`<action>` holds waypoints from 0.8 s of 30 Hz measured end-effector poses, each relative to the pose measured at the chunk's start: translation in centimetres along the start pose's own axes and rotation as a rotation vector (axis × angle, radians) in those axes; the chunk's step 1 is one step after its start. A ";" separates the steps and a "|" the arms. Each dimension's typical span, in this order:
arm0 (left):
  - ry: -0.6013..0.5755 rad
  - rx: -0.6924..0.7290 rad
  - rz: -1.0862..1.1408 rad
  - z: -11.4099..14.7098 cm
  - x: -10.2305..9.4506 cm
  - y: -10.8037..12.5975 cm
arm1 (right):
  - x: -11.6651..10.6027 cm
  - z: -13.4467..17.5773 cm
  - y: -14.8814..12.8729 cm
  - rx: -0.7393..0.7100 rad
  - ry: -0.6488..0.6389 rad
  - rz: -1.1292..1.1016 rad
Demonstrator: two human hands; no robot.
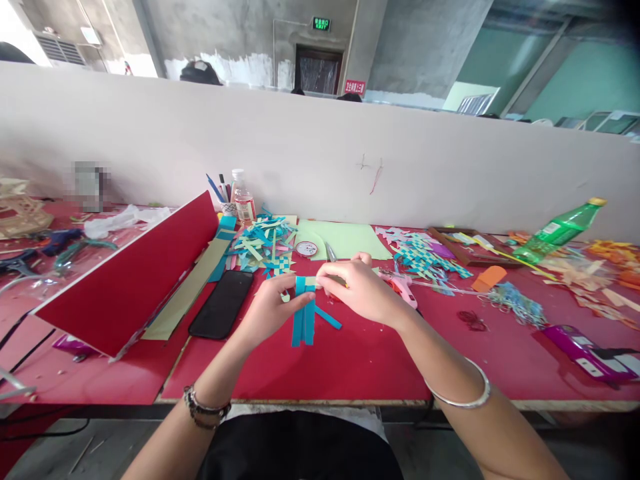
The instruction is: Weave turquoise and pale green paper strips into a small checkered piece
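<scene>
Between my two hands hang blue paper strips (303, 328), side by side, with a pale yellow-green strip (309, 283) crossing them near the top. My left hand (273, 303) pinches the blue strips between thumb and fingers from the left. From the right, my right hand (353, 283) has its fingers closed at the end of the pale strip. A loose blue strip (328, 317) lies on the red tabletop just below. Behind my hands are a heap of cut paper strips (263, 240), a light green sheet (345, 240) and a round dial (306, 249).
A black phone (221, 305) and a red upright board (135, 273) stand left. To the right lie a pink glue gun (403, 288), woven paper pieces (425, 257), a tilted green bottle (560, 230) and a purple power strip (590, 353). A white partition (300, 147) runs behind.
</scene>
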State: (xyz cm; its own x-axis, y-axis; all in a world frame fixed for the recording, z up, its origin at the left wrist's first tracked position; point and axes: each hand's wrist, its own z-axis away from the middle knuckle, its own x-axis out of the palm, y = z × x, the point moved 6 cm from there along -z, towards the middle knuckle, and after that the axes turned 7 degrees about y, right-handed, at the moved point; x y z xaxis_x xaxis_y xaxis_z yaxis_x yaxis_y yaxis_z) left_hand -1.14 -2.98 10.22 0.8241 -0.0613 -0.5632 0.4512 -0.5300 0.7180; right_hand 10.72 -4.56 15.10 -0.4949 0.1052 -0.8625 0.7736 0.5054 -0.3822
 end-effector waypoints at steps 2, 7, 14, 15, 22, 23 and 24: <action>0.019 0.010 0.009 0.0 -0.2 0.3 | 0.0 0.0 0.0 0.006 0.003 -0.012; 0.088 0.021 0.077 -0.1 -1.0 1.0 | 0.2 0.1 -0.3 -0.019 -0.020 -0.029; 0.122 0.017 0.064 -0.3 -1.3 0.8 | 0.4 0.2 -0.1 -0.036 -0.052 -0.025; 0.116 0.021 0.054 -0.3 -1.3 0.7 | 0.4 0.2 0.0 -0.038 -0.053 -0.031; 0.141 -0.021 -0.092 0.0 -2.8 -0.6 | 0.4 0.3 2.0 0.020 -0.037 -0.114; 0.149 -0.020 -0.119 0.1 -3.2 -0.8 | 0.5 0.4 2.6 0.042 -0.050 -0.156; 0.160 -0.019 -0.146 0.2 -3.7 -1.0 | 0.6 0.5 3.3 0.067 -0.063 -0.207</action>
State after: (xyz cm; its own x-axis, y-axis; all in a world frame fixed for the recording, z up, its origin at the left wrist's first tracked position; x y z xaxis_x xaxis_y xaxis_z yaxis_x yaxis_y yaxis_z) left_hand -4.69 -2.37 11.50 0.7928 0.1505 -0.5906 0.5747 -0.5071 0.6423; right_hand 13.19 -3.21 13.15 -0.6218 -0.0493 -0.7816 0.6838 0.4524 -0.5725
